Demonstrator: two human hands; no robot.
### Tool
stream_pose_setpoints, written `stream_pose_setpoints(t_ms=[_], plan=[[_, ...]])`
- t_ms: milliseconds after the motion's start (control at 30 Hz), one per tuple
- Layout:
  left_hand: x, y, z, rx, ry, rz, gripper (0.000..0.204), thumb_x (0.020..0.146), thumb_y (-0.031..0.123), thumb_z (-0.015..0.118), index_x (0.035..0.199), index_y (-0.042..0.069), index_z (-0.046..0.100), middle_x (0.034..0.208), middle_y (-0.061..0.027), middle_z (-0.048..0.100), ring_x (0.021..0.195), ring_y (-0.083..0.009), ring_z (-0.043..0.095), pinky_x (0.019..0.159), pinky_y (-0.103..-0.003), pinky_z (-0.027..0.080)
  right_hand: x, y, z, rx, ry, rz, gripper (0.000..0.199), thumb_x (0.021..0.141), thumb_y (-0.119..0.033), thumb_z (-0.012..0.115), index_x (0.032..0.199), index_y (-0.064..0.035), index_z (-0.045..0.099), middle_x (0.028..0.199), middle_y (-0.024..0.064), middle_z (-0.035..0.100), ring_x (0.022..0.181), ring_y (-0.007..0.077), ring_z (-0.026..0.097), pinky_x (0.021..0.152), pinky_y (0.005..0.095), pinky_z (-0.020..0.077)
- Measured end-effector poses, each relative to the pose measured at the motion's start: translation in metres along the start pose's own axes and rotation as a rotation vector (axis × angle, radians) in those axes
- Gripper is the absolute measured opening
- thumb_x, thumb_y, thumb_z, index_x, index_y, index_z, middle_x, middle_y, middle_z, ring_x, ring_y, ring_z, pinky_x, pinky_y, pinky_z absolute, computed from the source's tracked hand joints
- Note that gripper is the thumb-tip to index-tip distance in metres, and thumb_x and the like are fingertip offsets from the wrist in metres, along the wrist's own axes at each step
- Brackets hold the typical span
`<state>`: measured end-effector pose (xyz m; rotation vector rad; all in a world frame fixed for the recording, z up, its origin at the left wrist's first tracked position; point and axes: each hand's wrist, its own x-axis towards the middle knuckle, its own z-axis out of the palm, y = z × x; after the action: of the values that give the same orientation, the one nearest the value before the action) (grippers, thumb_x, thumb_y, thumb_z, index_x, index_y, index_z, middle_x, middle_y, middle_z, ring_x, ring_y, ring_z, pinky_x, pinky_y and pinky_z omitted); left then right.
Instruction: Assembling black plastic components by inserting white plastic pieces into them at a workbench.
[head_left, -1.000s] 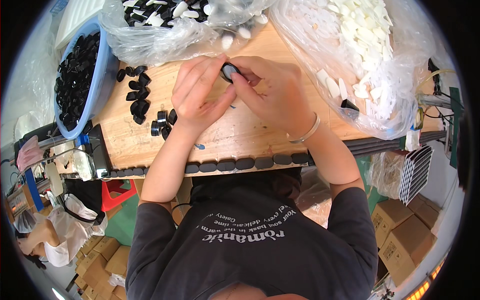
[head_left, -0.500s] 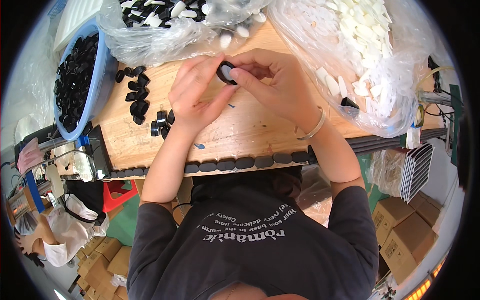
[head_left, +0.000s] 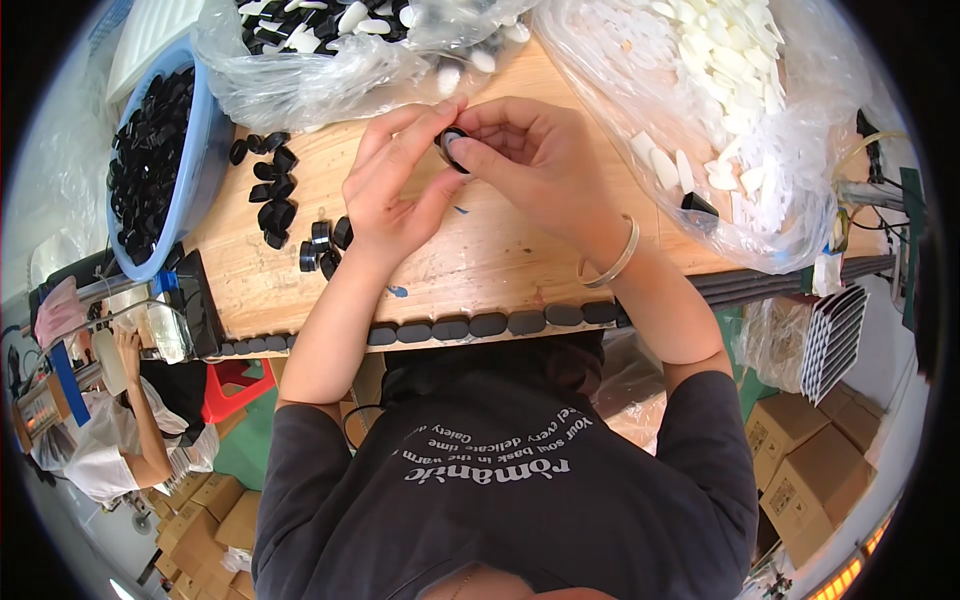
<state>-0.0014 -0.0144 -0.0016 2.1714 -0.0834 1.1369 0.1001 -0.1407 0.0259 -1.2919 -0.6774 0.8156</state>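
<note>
Above the middle of the wooden table, my left hand (head_left: 392,178) and my right hand (head_left: 540,165) meet around one small black oval cap (head_left: 444,142). A pale disc-like piece sits in its opening. My right thumb presses on that pale piece, with the other fingers curled behind. The left fingers and thumb pinch the cap's rim from the other side. Loose black caps (head_left: 276,213) lie on the table to the left of my left hand, and a few more black caps (head_left: 320,236) rest beside my left forearm.
A blue basin (head_left: 190,170) full of black caps stands at the left. Far back lies a plastic bag (head_left: 300,90) of black and white parts. At the right, another bag (head_left: 790,235) holds white pieces. Dark oval pads (head_left: 488,325) line the near edge. A co-worker's arm (head_left: 150,430) shows far left.
The cap has tilted slightly and my right thumb has moved further over its opening. Both hands stay in nearly the same place. At the far left, the co-worker's arm has reached up.
</note>
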Motion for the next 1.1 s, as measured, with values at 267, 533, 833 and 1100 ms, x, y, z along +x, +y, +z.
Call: stream_pose_setpoints(t_ms=[267,533,833,1100], plan=[[-0.0031,-0.0024,0.0018,-0.07,-0.023,-0.054,0.053,0.061,-0.006,0.076,0.113,-0.005,0.062,0.111,-0.0153,0.066,0.1,-0.0265,0.06,0.087,-0.034,0.05,-0.0001,0.0037,0.0001,-0.012,0.023,-0.019,0.023,0.084,0.0,0.067,0.105,0.0067,0.061,0.092,0.0066,0.066,0.08,0.0075,0.063,0.072,0.0204,0.054],[-0.0038,-0.0034,0.0039,-0.106,-0.011,-0.066,0.054,0.063,-0.006,0.074,0.115,-0.005,0.061,0.112,-0.0155,0.065,0.101,-0.0265,0.059,0.088,-0.034,0.049,-0.0005,0.0002,-0.0001,-0.042,0.028,-0.015,0.021,0.084,-0.002,0.066,0.104,0.0063,0.062,0.093,0.0063,0.066,0.08,0.0071,0.063,0.073,0.0202,0.0533],[-0.0043,-0.0076,0.0004,-0.086,-0.025,-0.081,0.054,0.064,-0.006,0.074,0.116,-0.004,0.061,0.114,-0.0142,0.065,0.101,-0.0262,0.059,0.089,-0.035,0.048,0.0006,0.0003,-0.0031,0.048,-0.01,0.022,0.024,0.085,-0.003,0.066,0.107,0.007,0.063,0.096,0.0078,0.067,0.083,0.0098,0.065,0.075,0.022,0.0535],[-0.0038,-0.0061,0.0038,-0.103,-0.009,-0.062,0.052,0.063,-0.006,0.074,0.114,-0.004,0.062,0.113,-0.0149,0.066,0.1,-0.0265,0.06,0.088,-0.035,0.048,0.0029,0.0057,0.0006,0.046,0.026,0.026,0.02,0.084,-0.001,0.068,0.102,0.0061,0.062,0.092,0.0055,0.066,0.081,0.0078,0.063,0.074,0.0208,0.0533]])
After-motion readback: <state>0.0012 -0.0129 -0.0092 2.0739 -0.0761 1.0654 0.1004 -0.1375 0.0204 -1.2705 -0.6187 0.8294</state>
